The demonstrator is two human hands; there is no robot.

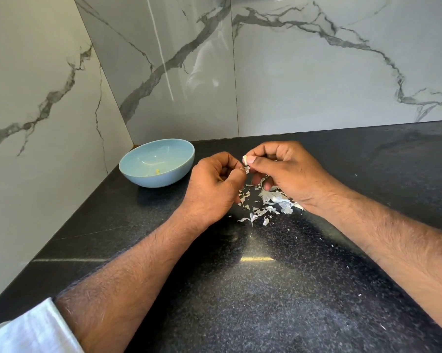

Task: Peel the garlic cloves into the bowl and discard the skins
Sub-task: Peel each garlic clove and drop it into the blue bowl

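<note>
Two hands meet near the centre of the frame, raised a little above the speckled black stone tabletop (278, 289), and I keep them close so the work stays over one spot. My right hand (286, 171) pinches a small pale garlic clove (245, 159) between thumb and forefinger, with only its tip showing past my thumbnail; the other fingers curl loosely under the palm. My left hand (214, 184) has its fingers curled in, and thumb and forefinger nip a thin white flake of skin (246, 169) just below the clove, so that one hand steadies while the other pulls.

Directly beneath, a scatter of papery white garlic skins (268, 202) lies on the tabletop, partly under my right hand. I judge I hold the clove here so the peelings drop into that one heap, easy to gather and throw away later.

At the left of centre, against the corner of the grey-veined marble wall (329, 80), sits the round pale blue ceramic bowl (174, 174), well apart from the skins yet within reach of my left hand. Inside it lies a small yellowish bit (157, 171), probably peeled garlic, though too small to tell. Peeling seems early or midway.
</note>
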